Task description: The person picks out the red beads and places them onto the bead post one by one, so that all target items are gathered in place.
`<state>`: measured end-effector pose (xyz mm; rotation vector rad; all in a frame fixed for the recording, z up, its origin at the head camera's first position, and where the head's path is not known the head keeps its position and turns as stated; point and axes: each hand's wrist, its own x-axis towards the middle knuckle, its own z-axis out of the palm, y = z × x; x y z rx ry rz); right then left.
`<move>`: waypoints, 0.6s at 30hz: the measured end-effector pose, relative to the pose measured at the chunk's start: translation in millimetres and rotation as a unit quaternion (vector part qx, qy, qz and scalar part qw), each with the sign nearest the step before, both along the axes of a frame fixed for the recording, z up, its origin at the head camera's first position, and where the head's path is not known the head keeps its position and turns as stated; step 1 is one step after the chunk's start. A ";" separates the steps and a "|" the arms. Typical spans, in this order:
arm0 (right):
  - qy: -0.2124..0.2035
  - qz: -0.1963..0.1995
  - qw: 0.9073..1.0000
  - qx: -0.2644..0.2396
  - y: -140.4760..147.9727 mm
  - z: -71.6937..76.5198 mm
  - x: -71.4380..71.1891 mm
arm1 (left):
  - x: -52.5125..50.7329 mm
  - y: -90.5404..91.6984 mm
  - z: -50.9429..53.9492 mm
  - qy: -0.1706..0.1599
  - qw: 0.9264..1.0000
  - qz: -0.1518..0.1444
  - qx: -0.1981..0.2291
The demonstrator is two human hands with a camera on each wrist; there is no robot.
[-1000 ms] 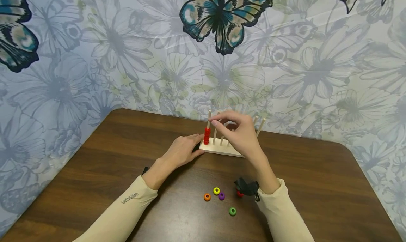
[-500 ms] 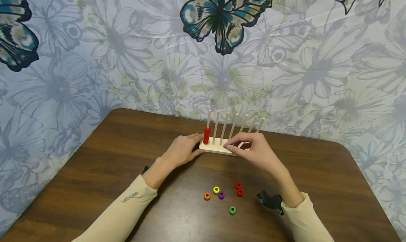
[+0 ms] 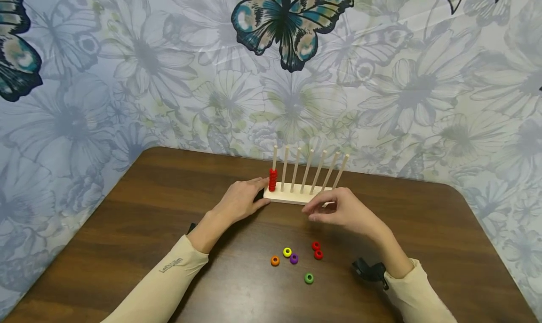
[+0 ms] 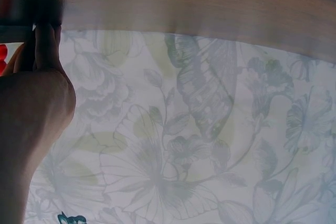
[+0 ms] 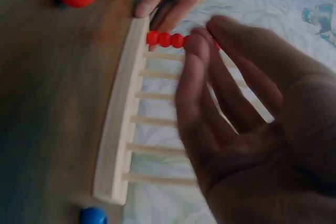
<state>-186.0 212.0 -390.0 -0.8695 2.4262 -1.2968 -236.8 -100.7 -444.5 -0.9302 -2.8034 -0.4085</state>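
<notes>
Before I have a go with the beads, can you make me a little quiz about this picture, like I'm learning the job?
1. Count: how many pegs stand on the wooden base?
2. True or false: the green bead is threaded on a peg.
3. Choose: which hand touches the end of the base beside the stacked red beads? A) left, B) right, C) neither.

Key: 1. Seven. 2. False; it lies loose on the table. 3. A, the left hand.
</notes>
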 end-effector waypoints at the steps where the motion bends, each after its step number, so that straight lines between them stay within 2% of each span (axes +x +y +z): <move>1: -0.014 0.018 1.000 0.005 3.7 -2.9 0.9 | 0.0 0.3 -0.6 0.001 1.000 -0.001 0.000; 4: -0.062 0.062 0.996 0.005 14.4 -10.8 4.6 | 0.1 1.0 -1.3 0.003 1.000 0.001 0.002; 6: -0.078 0.078 0.994 0.004 19.6 -15.4 6.5 | -0.1 1.2 -1.2 0.000 1.000 0.003 0.003; 18: -0.062 0.126 0.990 0.032 14.8 -29.7 9.5 | 1.0 0.4 -1.8 0.002 1.000 0.001 0.003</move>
